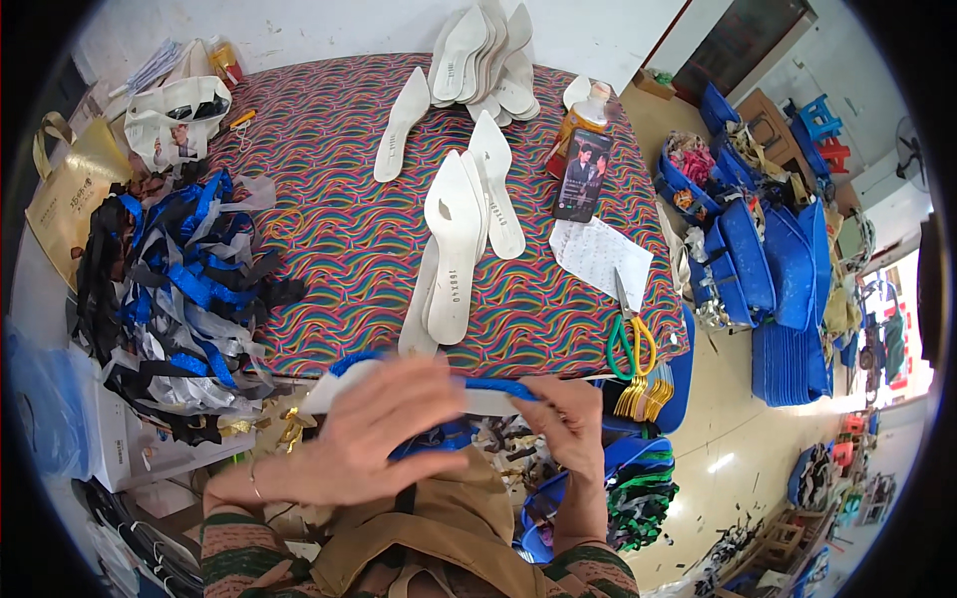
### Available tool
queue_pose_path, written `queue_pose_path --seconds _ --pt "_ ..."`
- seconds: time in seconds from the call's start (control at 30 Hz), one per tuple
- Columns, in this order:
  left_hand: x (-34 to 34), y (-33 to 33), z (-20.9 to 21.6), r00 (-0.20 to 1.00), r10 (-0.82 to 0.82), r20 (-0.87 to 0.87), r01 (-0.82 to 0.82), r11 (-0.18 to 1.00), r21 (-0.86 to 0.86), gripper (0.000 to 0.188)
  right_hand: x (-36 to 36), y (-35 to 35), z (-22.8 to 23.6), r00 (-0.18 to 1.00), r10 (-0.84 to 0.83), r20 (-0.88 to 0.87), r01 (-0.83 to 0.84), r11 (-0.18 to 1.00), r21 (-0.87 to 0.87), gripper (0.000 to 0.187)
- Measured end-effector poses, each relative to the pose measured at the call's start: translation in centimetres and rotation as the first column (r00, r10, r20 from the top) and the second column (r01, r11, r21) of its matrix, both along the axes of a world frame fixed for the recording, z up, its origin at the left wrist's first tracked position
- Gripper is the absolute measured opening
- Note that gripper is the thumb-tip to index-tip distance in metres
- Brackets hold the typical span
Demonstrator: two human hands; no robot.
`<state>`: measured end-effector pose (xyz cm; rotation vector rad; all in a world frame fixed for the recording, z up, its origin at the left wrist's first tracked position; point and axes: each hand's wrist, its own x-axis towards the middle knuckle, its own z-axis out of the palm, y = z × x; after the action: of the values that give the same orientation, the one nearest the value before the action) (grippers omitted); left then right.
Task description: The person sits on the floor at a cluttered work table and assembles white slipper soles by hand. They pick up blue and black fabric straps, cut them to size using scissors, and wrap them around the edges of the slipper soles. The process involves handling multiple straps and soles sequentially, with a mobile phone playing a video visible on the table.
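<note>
A white shoe insole lies crosswise before me at the table's near edge, with a shiny blue strip along its far edge. My right hand pinches the insole's right end between thumb and fingers. Across its middle passes my left hand, fingers stretched out and somewhat smeared by motion; it hides that part of the insole and strip. Just beyond, several white insoles overlap on the patterned tablecloth. One single insole lies farther back on the left.
A heap of blue, black and grey strips covers the table's left side. Scissors with green and yellow handles lie at the right edge, near a phone leaning on a bottle. More insoles are stacked behind. Blue bins stand right.
</note>
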<state>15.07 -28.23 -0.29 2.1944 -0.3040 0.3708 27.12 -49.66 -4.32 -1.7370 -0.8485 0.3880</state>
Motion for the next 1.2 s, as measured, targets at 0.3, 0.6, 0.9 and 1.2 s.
queue_pose_path --seconds 0.3,0.6,0.9,1.2 --pt "2.6 3.3 -0.5 0.925 -0.146 -0.351 0.274 0.895 0.351 0.033 2.5 1.4 0.0 0.960 0.270 -0.071 -0.254 0.950 0.179 0.025" --pt "2.4 3.5 5.7 0.928 -0.061 -0.368 0.275 0.779 0.563 0.028 2.1 1.7 -1.0 0.695 0.456 -0.555 -0.255 0.879 0.403 0.009" --pt "1.1 1.6 -0.1 0.883 -0.165 -0.440 0.098 0.980 -0.171 0.023 1.6 -2.4 -0.1 0.910 0.018 -0.414 0.114 0.950 0.292 0.013" --pt "2.6 -2.8 -1.7 0.870 -0.178 -0.459 -0.324 0.495 -0.806 0.025 -6.1 3.0 -4.3 0.755 -0.108 -0.646 0.467 0.781 0.415 0.006"
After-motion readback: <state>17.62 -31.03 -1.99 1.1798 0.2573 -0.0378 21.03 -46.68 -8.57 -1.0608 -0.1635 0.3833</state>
